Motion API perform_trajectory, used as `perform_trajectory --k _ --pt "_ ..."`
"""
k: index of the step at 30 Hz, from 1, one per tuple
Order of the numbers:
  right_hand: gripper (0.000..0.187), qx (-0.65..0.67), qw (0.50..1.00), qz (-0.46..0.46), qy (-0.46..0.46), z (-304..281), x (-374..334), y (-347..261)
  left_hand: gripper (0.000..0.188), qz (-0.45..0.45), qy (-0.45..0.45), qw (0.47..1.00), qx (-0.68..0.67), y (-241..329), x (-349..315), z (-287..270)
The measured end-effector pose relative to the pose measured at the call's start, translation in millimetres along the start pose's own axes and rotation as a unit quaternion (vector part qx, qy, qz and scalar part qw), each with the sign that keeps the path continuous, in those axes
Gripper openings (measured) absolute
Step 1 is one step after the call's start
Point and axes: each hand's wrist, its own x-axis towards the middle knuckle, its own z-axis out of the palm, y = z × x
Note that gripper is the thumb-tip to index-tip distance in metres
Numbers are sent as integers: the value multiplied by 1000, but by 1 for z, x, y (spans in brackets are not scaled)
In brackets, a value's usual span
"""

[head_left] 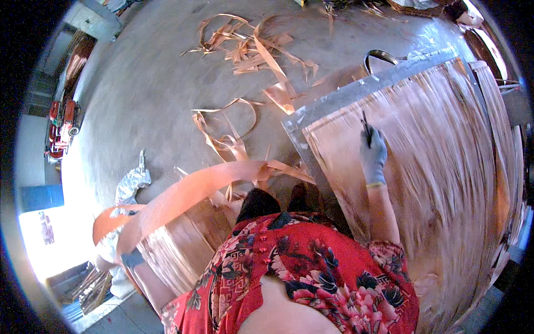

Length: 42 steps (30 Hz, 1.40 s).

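My right hand (374,157), in a pale grey glove, is closed around a slim dark cutting tool (366,129), probably a knife. It rests over a broad stack of thin wood veneer sheets (428,161), near the left part of the top sheet. Down at the lower left, my left hand (132,259), also gloved, meets the end of a long orange-brown veneer strip (194,186). That strip arches up and across toward my feet. The left fingers are mostly hidden, but they appear closed on the strip's end.
A grey board edge (356,92) borders the veneer stack. Curled veneer scraps (250,53) lie on the concrete floor (150,83). Beside my left arm is a smaller veneer stack (181,250). Crumpled silvery plastic (132,181) and a red wheeled machine (62,129) are at left.
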Motion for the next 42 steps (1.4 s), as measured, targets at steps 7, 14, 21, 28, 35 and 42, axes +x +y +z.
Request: perform_trajectory --k 7,14,21,28,35,42 --pt "30 -169 984 22 53 62 83 -14 47 -156 -108 956 224 -131 35 176" --pt "49 -225 969 -2 98 74 89 -18 46 -226 -240 855 401 -162 122 220" --pt "54 -327 907 226 140 78 87 -41 46 -218 -315 778 499 -103 269 268" --pt "46 -398 865 277 127 93 88 -43 45 -162 -347 753 535 -59 362 356" --pt "47 -388 838 342 173 102 88 -40 44 -113 -395 712 570 -57 411 488" --pt "46 -380 778 447 224 101 112 -40 44 -24 -456 666 590 -68 436 698"
